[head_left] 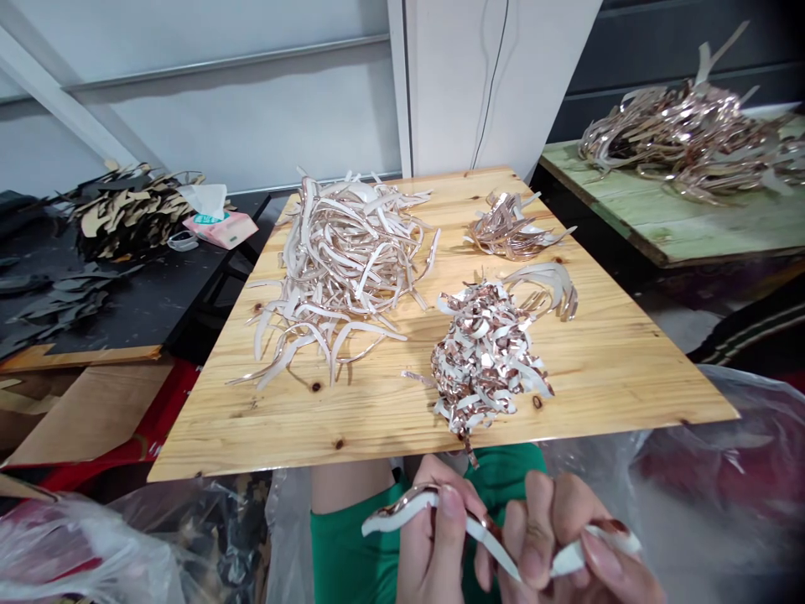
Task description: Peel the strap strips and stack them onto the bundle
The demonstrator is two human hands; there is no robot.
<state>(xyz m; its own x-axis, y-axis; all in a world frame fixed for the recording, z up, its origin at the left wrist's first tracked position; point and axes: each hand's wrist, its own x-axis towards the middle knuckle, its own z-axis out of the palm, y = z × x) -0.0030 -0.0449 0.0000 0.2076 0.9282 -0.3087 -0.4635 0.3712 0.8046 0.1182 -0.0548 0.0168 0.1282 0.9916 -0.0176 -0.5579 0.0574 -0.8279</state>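
Below the front edge of the wooden table, my left hand [440,537] pinches a curved strip [496,549], white on one face and shiny rose-gold on the other. The strip's pointed end sticks out to the left. My right hand [566,537] grips the same strip farther right, its fingers closed, with the other end showing at the right. On the wooden table [371,428], a heap of short crinkled pieces [484,352] lies nearest my hands. A large tangle of long strips [352,252] sits behind it at the left.
A small bundle of strips [512,226] and a fanned group [550,285] lie at the table's right. A dark table [182,294] with a tissue pack [223,228] stands left; a greenish table [667,226] bears more strips. Clear plastic [710,478] hangs at the right.
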